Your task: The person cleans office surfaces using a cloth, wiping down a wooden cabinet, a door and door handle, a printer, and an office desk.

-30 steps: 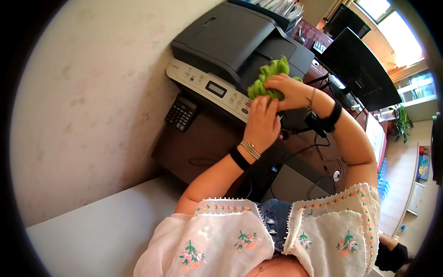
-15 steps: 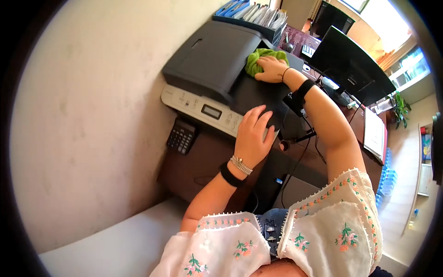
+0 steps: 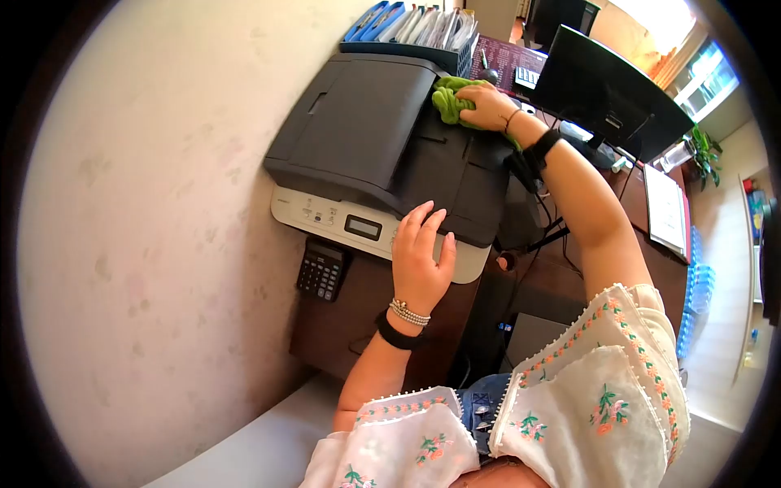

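A black printer point(image 3: 350, 122) with a pale control panel point(image 3: 305, 210) and small display stands against the wall. My right hand point(image 3: 488, 106) is closed around a bunched green cloth point(image 3: 452, 102), pressing it on the far end of the printer's dark top. Part of the cloth is hidden beneath the fingers. At the near edge, my left hand point(image 3: 423, 259) has its fingers extended and apart, fingertips at the panel and the top's front edge. It holds nothing.
A file rack point(image 3: 419, 50) full of papers sits behind the printer. A calculator point(image 3: 322, 270) lies by the wall at the printer's front left. To the right are a monitor point(image 3: 610, 93), cables, and a paper-topped folder point(image 3: 665, 207).
My right hand and the cloth have shifted slightly toward the printer's far edge, uncovering more of its dark top. The camera view has shifted a little. My left hand stays at the near edge.
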Tool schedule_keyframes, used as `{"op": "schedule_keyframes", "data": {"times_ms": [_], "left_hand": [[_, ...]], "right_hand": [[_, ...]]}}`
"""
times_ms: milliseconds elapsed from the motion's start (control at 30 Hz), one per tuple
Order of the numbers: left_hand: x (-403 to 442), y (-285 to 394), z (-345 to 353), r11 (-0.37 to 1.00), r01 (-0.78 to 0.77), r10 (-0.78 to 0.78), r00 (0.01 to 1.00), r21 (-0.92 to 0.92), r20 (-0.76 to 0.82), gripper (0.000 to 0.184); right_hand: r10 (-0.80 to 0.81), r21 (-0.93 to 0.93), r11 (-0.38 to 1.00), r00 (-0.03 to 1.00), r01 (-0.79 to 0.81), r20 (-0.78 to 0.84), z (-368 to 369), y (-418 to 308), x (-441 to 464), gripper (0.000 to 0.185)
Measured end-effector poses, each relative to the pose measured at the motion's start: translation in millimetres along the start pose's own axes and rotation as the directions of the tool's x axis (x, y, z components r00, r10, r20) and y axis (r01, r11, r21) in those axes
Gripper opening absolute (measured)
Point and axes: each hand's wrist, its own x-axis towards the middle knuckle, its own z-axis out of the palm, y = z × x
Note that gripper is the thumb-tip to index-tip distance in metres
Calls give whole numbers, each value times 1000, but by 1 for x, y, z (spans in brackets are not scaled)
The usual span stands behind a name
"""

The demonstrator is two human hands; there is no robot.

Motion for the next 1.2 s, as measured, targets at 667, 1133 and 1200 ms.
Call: {"op": "schedule_keyframes", "data": {"times_ms": [667, 1133, 1200], "left_hand": [[-15, 0, -12, 999, 25, -24, 999, -26, 27, 31], [-13, -21, -22, 994, 71, -68, 997, 88, -42, 50], [-9, -23, -22, 986, 65, -61, 998, 155, -27, 54]], "right_hand": [[200, 31, 978, 972, -205, 124, -15, 34, 1, 57], [-344, 590, 795, 907, 143, 244, -100, -94, -20, 47], [-175, 624, 778, 979, 73, 104, -101, -84, 29, 45]]}}
